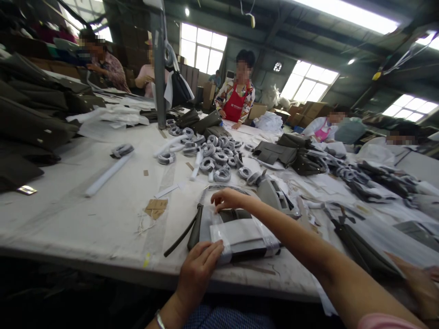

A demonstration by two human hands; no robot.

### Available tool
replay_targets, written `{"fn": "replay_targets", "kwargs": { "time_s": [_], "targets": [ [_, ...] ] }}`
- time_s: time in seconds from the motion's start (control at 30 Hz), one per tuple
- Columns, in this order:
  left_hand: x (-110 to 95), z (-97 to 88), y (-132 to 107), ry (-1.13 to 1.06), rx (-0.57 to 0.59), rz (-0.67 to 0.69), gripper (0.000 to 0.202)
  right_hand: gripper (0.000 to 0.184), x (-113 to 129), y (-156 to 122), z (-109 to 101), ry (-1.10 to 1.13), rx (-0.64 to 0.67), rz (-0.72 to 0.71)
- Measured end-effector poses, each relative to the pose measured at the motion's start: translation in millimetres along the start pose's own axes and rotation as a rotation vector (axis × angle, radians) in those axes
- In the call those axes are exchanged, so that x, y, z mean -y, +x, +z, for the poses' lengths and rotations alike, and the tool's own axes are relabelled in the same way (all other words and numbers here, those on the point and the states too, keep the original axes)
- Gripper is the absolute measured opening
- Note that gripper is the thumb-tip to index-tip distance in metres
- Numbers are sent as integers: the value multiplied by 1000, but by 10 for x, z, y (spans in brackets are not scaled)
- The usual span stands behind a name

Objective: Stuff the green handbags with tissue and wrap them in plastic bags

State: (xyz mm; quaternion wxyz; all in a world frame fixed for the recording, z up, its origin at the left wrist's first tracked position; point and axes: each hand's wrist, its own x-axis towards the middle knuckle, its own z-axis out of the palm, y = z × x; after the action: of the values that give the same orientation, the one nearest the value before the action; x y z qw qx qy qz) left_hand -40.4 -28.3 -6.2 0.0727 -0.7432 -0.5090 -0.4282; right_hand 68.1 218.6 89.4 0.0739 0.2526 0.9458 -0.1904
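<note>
A dark olive handbag point(194, 230) lies at the table's front edge, with white sheet wrapping point(242, 232) and shiny clear plastic around its body. Its strap sticks out to the left. My left hand point(202, 262) grips the bag's near left corner, fingertips pressed on the wrapping. Over the bag's far side my right hand point(226, 199) is closed, its fingertips pinched at clear plastic film point(215, 218) by the upper left. Just beyond my right forearm stands a grey tape dispenser point(274, 194), partly covered by it.
Several grey wrapped coils point(219, 157) are heaped mid-table. Dark bag pieces pile up at the left point(30, 119) and right point(291, 153). A white roll point(109, 174) and torn brown card point(156, 208) lie left. Across the table stands a person in a red apron point(236, 104); others work around.
</note>
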Motion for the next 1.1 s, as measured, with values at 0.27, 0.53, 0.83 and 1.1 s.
{"fn": "replay_targets", "kwargs": {
  "time_s": [0.27, 0.53, 0.83, 1.1],
  "targets": [
    [27, 49, -74, 50, -24, 86, 37, 57, 190, -467, 411, 155, -145, 81],
    [60, 80, -125, 77, -15, 125, 45, 44, 100, -143, 435, 329, 12, 259],
    [74, 110, -168, 75, -30, 129, 41, 33, 173, -279, 462, 208, -172, 252],
    [47, 94, -131, 73, -26, 119, 43, 37, 350, -444, 544, 131, -222, 150]
  ]
}}
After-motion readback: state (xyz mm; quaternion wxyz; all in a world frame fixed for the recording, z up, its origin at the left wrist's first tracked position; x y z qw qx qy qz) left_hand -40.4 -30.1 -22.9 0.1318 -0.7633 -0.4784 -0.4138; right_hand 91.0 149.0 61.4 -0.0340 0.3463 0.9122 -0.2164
